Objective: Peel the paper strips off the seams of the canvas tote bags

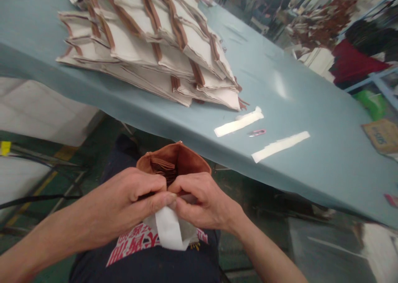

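Observation:
My left hand [137,200] and my right hand [202,202] meet in front of my lap, fingers pinched together on a brown leather piece [175,160] that stands up between them. Folded brown strips show inside the leather. A white fabric strip [169,229] hangs down from under both thumbs. Both hands are below the near edge of the blue-grey table [295,109].
A tall stack of cream fabric pieces with brown straps [149,42] lies on the table's left. Two white strips [239,122] [280,146] and a small pink clipper [257,132] lie near the table's front edge. Cluttered shelves and dark and red cloth piles fill the far right.

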Available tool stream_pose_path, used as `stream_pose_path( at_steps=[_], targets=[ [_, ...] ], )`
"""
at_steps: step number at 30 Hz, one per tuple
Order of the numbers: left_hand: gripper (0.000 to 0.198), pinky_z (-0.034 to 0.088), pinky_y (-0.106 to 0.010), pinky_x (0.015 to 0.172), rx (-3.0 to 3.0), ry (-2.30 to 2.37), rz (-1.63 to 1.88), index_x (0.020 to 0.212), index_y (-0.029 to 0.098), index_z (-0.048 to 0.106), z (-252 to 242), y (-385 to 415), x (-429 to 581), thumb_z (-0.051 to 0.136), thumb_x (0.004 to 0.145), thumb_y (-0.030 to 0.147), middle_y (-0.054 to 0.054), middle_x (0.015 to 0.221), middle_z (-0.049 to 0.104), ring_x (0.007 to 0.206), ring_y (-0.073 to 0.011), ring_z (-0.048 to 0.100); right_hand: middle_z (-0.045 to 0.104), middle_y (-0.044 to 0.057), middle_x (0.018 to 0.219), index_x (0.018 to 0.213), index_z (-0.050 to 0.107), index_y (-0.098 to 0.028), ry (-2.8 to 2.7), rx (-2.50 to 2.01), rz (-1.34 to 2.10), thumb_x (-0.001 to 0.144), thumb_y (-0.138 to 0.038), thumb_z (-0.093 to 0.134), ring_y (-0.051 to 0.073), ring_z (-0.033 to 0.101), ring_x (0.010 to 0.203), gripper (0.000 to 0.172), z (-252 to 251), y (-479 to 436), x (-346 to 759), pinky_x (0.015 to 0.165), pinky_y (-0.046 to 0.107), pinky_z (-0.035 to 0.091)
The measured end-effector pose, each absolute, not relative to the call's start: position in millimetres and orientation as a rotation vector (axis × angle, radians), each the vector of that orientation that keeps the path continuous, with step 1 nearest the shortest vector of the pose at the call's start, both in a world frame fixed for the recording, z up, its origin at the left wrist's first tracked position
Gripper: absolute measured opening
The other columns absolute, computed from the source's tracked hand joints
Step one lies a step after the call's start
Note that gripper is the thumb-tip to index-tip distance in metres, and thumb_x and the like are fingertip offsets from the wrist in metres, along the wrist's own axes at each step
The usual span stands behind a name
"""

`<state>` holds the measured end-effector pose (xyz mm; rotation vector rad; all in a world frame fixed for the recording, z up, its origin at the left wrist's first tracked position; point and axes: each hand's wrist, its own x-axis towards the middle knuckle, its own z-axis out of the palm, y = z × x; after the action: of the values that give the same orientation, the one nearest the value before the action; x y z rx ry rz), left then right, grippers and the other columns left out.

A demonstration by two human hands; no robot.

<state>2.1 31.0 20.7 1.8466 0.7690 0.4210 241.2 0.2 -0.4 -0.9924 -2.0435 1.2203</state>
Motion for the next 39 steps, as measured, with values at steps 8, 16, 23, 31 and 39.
stream_pose_path(
  at_steps=[8, 16, 23, 31, 39],
  targets=[
    [0.076, 0.020, -0.022, 0.047, 1.171, 0.724, 0.434, 0.065, 0.025, 0.040, -0.4, 25.7, 15.2, 0.073, 0.100, 0.083, 0.009, 0.063, 0.032, 0.055, -0.0093, 0.024, 0.051, -0.008, 0.066, 0.082, 0.061, -0.023, -1.692, -0.979, 1.549, 0.099, -0.031, 0.071, 0.009, 0.043, 0.057, 0.021, 12.5, 3.5, 237.9, 0.055, 0.023, 0.033],
    [0.082, 0.023, -0.021, 0.046, 0.930, 0.775, 0.497, 0.069, 0.026, 0.039, -19.2, 10.5, 16.8, 0.073, 0.092, 0.097, 0.011, 0.060, 0.032, 0.051, -0.0078, 0.021, 0.047, -0.008, 0.069, 0.083, 0.062, -0.021, -1.326, -0.920, 1.871, 0.100, -0.063, 0.086, 0.009, 0.035, 0.061, 0.051, -6.8, 2.8, 227.9, 0.055, 0.023, 0.030],
    [0.079, 0.021, -0.023, 0.047, 1.120, 0.803, 0.489, 0.069, 0.026, 0.040, -18.8, 16.3, 10.1, 0.066, 0.098, 0.095, 0.009, 0.064, 0.033, 0.055, -0.0096, 0.025, 0.054, -0.006, 0.075, 0.091, 0.067, -0.020, -1.337, -0.902, 1.864, 0.107, -0.062, 0.077, 0.011, 0.041, 0.065, 0.046, -14.1, -4.4, 231.8, 0.062, 0.024, 0.039],
    [0.051, 0.022, -0.025, 0.051, 1.912, 0.789, 0.578, 0.066, 0.021, 0.041, -15.1, 21.1, -9.1, 0.059, 0.113, 0.029, 0.010, 0.061, 0.036, 0.053, -0.0081, 0.036, 0.069, -0.002, 0.079, 0.089, 0.069, -0.020, -1.873, -0.937, 1.436, 0.111, -0.024, 0.059, 0.011, 0.056, 0.067, 0.024, -3.9, -3.1, 243.3, 0.067, 0.024, 0.041],
    [0.041, 0.042, -0.018, 0.055, 1.799, 0.848, 0.460, 0.081, 0.022, 0.071, -1.2, 14.3, -8.2, 0.055, 0.117, 0.035, 0.007, 0.072, 0.064, 0.061, -0.0104, 0.056, 0.075, 0.000, 0.086, 0.095, 0.071, -0.021, -1.960, -0.910, 1.357, 0.117, -0.029, 0.060, 0.013, 0.062, 0.073, 0.026, -5.1, -1.3, 248.2, 0.074, 0.025, 0.046]
  ],
)
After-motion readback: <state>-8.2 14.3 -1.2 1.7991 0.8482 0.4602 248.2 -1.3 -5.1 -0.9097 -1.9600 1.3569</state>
